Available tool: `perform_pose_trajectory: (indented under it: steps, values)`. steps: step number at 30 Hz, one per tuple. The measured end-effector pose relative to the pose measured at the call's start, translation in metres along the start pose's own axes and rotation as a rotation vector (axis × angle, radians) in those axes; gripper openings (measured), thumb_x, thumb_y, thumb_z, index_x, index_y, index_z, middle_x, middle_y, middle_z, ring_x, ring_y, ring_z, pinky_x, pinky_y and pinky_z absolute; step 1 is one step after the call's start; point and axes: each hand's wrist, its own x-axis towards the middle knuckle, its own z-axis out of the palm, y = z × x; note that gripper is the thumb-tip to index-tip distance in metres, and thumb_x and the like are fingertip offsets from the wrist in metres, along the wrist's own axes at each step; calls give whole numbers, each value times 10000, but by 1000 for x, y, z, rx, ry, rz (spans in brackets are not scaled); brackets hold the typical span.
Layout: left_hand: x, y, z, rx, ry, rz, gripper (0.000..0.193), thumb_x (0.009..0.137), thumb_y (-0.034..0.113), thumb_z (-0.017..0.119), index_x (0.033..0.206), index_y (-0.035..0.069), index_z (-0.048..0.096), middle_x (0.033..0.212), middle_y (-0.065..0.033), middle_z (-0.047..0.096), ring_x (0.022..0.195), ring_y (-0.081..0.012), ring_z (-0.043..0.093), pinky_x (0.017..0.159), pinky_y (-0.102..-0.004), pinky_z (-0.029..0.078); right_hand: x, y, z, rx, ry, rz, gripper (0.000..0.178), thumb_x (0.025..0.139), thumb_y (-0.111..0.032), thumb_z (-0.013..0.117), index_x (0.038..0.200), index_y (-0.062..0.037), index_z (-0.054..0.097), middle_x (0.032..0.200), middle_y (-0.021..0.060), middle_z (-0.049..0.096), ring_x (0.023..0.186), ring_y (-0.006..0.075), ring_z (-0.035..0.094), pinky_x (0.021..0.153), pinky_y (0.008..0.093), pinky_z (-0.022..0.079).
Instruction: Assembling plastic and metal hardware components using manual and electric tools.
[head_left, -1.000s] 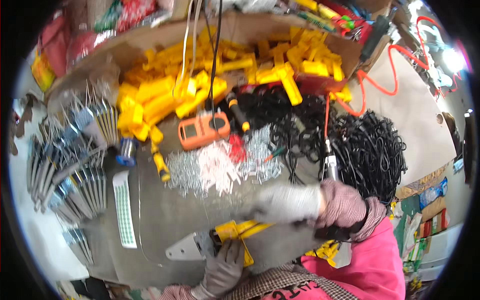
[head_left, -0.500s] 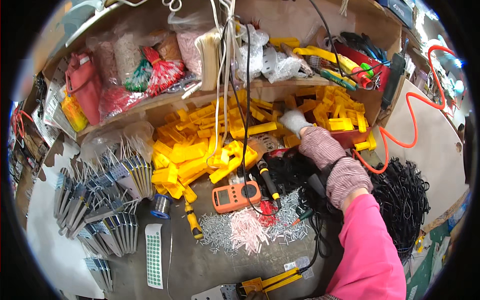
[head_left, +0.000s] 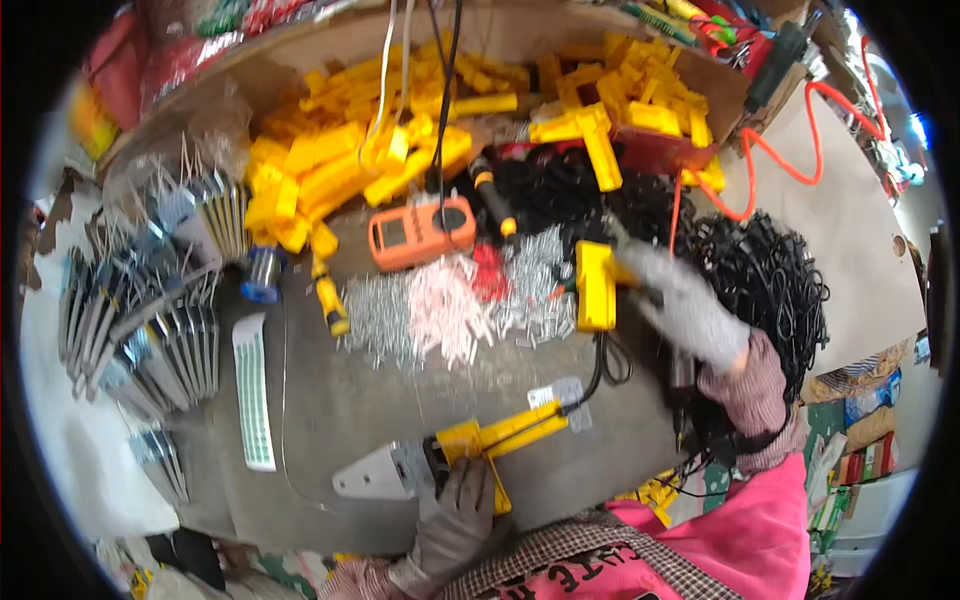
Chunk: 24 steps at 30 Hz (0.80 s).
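My left hand (head_left: 460, 525), in a grey glove, has its fingers bent over a yellow plastic housing (head_left: 462, 440) low on the bench. A pointed metal plate (head_left: 378, 472) sticks out of its left end, and a black cord runs along its yellow arm to the right. My right hand (head_left: 695, 312), in a pale glove and blurred, grips a yellow plastic shell (head_left: 597, 288) above the bench; its fingertips are partly hidden. A black pen-shaped tool (head_left: 682, 385) lies just below that wrist. Another yellow piece (head_left: 602, 150) lies across the black cords beyond.
Yellow parts (head_left: 330, 165) fill the back shelf. An orange meter (head_left: 422, 233), screws (head_left: 383, 325), pink sleeves (head_left: 445, 310) and screwdrivers (head_left: 328, 298) lie mid-bench. Metal plates (head_left: 135, 310), a solder spool (head_left: 263, 272) and a sticker sheet (head_left: 254, 390) are left; black cords (head_left: 765, 285) right.
My right hand has come back from the yellow parts bin toward me, with a yellow shell in it. My left hand and its housing show more fully as the view has tipped down.
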Motion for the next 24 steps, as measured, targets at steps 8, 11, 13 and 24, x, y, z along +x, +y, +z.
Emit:
perform_pose_trajectory:
  steps: [8, 11, 13, 24]
  values:
    - [6, 9, -1, -16, -16, -46, 797, 791, 520, 693, 1315, -59, 534, 1347, -198, 543, 1300, -335, 496, 956, -588, 388, 14, 29, -10, -139, 292, 192, 419, 770, -80, 717, 1155, -1, 573, 1048, 168, 647, 992, 327, 646, 846, 395, 538]
    - [2, 5, -2, -8, -45, -78, 815, 808, 566, 665, 1315, -59, 536, 1325, -195, 554, 1285, -334, 505, 943, -598, 391, -9, -83, -25, 1328, 703, 573, 262, 880, -192, 712, 1012, -24, 561, 886, 44, 582, 758, 176, 584, 665, 256, 482]
    - [1, 3, 2, -22, 15, -43, 843, 790, 577, 672, 1319, -63, 528, 1333, -197, 544, 1276, -336, 510, 944, -628, 384, -42, -89, 15, 1776, 508, 294, 206, 944, -218, 657, 1045, -76, 548, 866, 21, 538, 744, 156, 538, 708, 252, 465]
    - [-3, 4, 7, -98, 50, -31, 767, 805, 518, 701, 1294, -51, 543, 1372, -220, 485, 1272, -364, 490, 976, -710, 356, -42, -175, 56, 645, 100, 245, 269, 957, -190, 612, 1177, -45, 563, 1005, 107, 623, 959, 249, 597, 910, 379, 452]
